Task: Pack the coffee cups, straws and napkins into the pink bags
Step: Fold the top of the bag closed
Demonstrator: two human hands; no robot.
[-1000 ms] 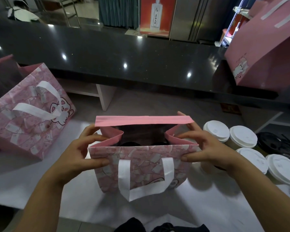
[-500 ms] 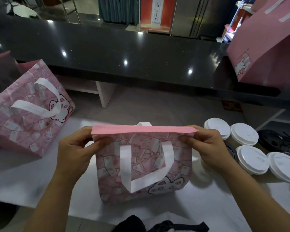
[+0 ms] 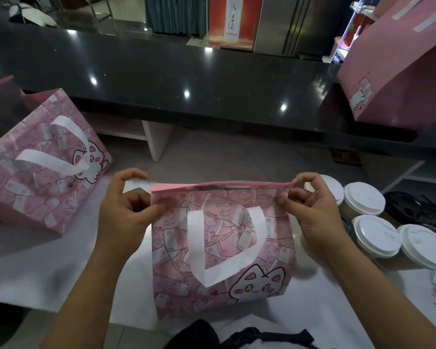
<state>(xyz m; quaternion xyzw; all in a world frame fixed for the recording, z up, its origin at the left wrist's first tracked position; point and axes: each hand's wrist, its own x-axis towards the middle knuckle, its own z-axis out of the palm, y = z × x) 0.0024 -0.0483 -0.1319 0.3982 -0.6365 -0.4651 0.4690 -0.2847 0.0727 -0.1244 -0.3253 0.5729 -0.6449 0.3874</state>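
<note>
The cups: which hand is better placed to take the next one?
Right. The right hand pinches the bag corner right beside the cups; the left hand is across the bag.

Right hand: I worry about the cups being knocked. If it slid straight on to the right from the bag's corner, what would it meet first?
Probably the nearest lidded coffee cup just behind the right hand; depth is unclear from this view.

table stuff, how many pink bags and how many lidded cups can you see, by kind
pink bags: 3 (front bag pinched by left hand and right hand, left bag, counter bag)
white-lidded cups: 4 ()
total: 7
</note>
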